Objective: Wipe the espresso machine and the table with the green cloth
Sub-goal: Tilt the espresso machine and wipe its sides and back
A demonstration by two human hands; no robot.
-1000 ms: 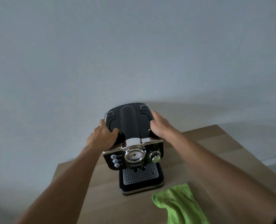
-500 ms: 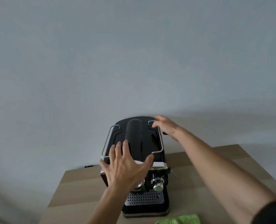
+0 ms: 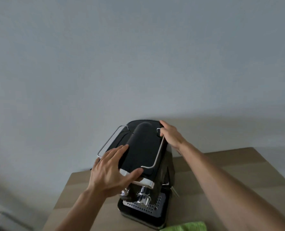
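the machine (image 3: 143, 147) stands on the table (image 3: 255, 160) close to the far edge, its back by the wall (image 3: 138, 64) and its front turned a little to my left. both my hands are on its black top.

my left hand (image 3: 108, 172) lies flat on the front left part of the top, fingers straight and spread, pointing toward the wall. its thumb reaches across the chrome strip at the front edge. it holds nothing; it only rests on the machine.

my right hand (image 3: 170, 135) is at the far right corner of the top. its fingers bend over the back end of the wire rail (image 3: 158, 154), and one fingertip lies at the rear edge of the top. i cannot tell whether they grip the rail or just rest on it.

the cloth (image 3: 186, 226) lies on the table at the bottom of the view, just beside the front right corner of the drip tray (image 3: 148, 208). only its upper part shows. it is well apart from both hands, nearer to me than either, and close to my right forearm, which crosses above the table to its right. neither hand touches it.
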